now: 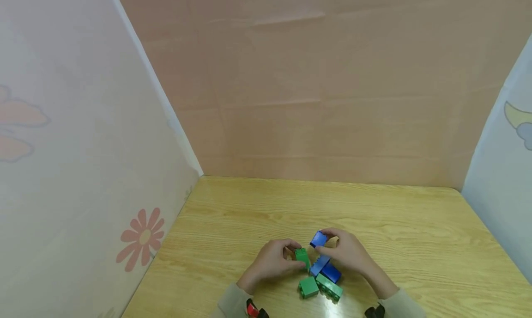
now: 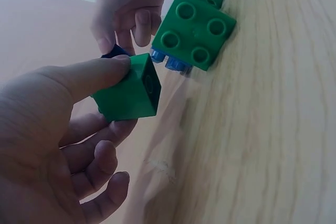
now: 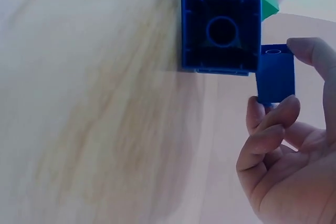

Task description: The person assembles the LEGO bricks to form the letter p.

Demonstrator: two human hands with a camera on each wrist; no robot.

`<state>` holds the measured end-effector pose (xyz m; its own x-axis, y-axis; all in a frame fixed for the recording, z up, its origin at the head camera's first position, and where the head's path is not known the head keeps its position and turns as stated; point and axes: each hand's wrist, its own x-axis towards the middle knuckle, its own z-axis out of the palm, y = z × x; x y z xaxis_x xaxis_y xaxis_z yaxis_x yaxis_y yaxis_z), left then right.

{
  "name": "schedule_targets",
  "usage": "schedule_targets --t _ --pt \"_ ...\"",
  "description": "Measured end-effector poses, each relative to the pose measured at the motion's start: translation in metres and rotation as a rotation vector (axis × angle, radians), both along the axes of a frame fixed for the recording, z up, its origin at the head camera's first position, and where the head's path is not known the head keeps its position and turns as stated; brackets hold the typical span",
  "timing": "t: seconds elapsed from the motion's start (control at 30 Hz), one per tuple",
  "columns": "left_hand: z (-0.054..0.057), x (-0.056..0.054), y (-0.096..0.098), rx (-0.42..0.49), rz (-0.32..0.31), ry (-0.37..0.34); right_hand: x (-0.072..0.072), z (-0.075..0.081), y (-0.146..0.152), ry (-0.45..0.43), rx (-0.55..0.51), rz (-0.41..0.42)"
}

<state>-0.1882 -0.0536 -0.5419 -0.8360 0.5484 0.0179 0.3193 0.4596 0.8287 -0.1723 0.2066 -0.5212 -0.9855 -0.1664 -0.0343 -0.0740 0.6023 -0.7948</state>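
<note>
My left hand (image 1: 272, 262) pinches a green toy building brick (image 1: 302, 259) between thumb and fingers; its hollow underside shows in the left wrist view. Across from it, my right hand (image 1: 347, 252) holds a small blue building brick (image 1: 318, 238) by its ends, raised over the table. Below and between the hands, a lighter blue brick (image 1: 320, 265) lies against a dark blue brick (image 1: 331, 272). Nearer the body are a square green brick (image 1: 308, 287) and a longer green brick (image 1: 329, 287), side by side. In the right wrist view, one blue brick (image 3: 220, 59) turns its hollow side to the camera.
The bricks are on a wood-grain table (image 1: 232, 211). A brown sheet (image 1: 324, 87) stands along the far edge. Pale panels rise at both sides, the left panel (image 1: 83, 147) printed with flowers. Dark bands circle both wrists beside light sleeves (image 1: 237, 302).
</note>
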Motion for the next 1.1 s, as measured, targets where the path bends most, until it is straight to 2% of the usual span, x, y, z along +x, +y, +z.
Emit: schedule_targets --t 0.23,0.4,0.63,0.8,1.1 --pt "-0.001 -0.002 0.003 0.013 0.045 -0.035 0.002 0.002 0.004 0.005 -0.109 -0.002" --pt "0.000 -0.007 0.007 0.022 0.051 -0.031 0.002 0.004 0.006 0.004 -0.140 0.000" --pt "0.003 -0.017 0.018 0.026 0.029 0.009 -0.002 0.009 0.011 0.042 -0.140 0.000" --pt "0.003 -0.026 0.026 0.019 0.003 0.038 -0.006 0.008 0.016 0.058 -0.205 -0.004" --pt "0.004 -0.036 0.041 0.038 -0.019 0.038 -0.013 0.003 0.026 0.139 -0.306 -0.041"
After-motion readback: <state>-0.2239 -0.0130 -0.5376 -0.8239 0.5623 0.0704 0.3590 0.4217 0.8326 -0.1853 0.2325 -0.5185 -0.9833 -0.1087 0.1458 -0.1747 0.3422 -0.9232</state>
